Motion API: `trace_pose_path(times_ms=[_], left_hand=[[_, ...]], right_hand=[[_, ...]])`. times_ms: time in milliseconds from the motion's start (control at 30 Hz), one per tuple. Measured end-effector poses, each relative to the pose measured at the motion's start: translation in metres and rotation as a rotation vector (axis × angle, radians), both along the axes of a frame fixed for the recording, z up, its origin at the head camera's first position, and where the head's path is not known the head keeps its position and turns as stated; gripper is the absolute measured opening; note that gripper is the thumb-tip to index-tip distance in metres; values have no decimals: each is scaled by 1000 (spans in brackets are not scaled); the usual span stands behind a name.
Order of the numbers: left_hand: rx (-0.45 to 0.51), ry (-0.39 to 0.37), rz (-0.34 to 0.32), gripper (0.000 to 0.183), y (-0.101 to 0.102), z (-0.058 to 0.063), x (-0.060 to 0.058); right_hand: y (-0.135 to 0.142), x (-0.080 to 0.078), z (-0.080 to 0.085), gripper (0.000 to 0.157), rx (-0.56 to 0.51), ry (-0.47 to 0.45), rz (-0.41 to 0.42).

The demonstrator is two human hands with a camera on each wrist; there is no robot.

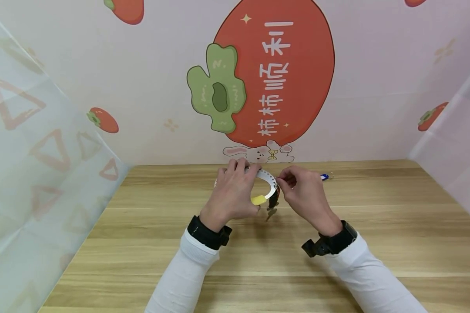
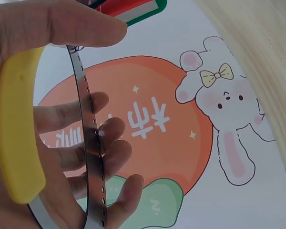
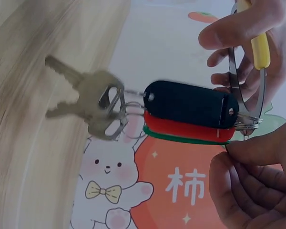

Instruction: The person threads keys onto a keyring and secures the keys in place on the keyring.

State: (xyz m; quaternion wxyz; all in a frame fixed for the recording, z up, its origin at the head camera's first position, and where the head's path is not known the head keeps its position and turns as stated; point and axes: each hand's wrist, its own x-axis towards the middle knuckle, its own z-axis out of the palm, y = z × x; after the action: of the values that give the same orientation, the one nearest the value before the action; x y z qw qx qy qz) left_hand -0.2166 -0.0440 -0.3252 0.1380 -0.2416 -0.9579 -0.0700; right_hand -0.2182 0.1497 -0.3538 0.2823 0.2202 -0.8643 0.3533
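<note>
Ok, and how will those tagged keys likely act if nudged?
The keys will probably swing and jangle, since they dangle from one end of the key tags. The key tags look fairly stiff, their long edges straight, so they likely won't bend much. Stacked face to face, they may slide over one another.

The person's left arm [image 1: 184, 274] and right arm [image 1: 380, 278] reach forward and slant inward, bringing the left hand [image 1: 231, 193] and right hand [image 1: 303, 195] close together but apart. The left wrist [image 1: 213, 217] and right wrist [image 1: 329, 225] run roughly in line with the forearms. The back of the left hand faces up; its thumb [image 2: 93, 26] stretches nearly straight, its other fingers [image 2: 117, 157] bent in a spread, gripping curve. The right thumb [image 3: 262, 149] and forefinger [image 3: 221, 183] meet in a pinch, the remaining fingers folded in behind.
</note>
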Motion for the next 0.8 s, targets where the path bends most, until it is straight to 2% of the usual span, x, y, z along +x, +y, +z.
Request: trace_pose_path(times_ms=[167, 333, 433, 533, 800], left_hand=[[-7, -13, -12, 86, 0, 0, 1], [0, -17, -26, 85, 0, 0, 1], [0, -23, -27, 85, 0, 0, 2], [0, -27, -18, 86, 0, 1, 1], [25, -4, 1, 94, 1, 1, 0]], right_hand=[[1, -1, -1, 10, 102, 83, 22], [3, -1, -2, 13, 230, 207, 53], [5, -1, -2, 14, 270, 246, 64], [5, -2, -3, 15, 228, 209, 57], [1, 0, -2, 9, -34, 10, 4]])
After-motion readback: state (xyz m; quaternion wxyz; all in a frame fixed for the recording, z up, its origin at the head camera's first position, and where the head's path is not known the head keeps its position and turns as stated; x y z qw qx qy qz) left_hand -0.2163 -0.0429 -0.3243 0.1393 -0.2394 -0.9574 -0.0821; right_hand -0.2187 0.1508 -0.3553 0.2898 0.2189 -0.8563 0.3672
